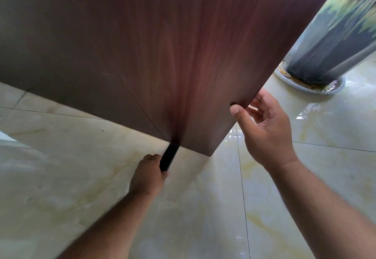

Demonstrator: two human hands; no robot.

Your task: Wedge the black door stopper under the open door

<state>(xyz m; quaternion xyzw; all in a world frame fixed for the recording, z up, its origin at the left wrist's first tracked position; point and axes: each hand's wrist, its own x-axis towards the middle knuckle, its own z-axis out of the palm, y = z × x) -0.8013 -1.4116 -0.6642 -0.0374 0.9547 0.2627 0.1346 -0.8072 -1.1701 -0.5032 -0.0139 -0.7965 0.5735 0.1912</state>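
The dark brown wooden door [162, 55] fills the upper part of the view, its bottom edge just above the floor. The black door stopper [169, 157] lies on the floor with its far end under the door's bottom edge, near the free corner. My left hand [148, 175] is closed on the stopper's near end. My right hand [262, 124] grips the door's vertical free edge a little above the floor, thumb on the near face, fingers behind.
Glossy cream marble-look floor tiles [203, 208] spread under everything. A shiny metal column [329, 41] stands at the upper right on a round base ring [317, 87], just beyond the door's edge.
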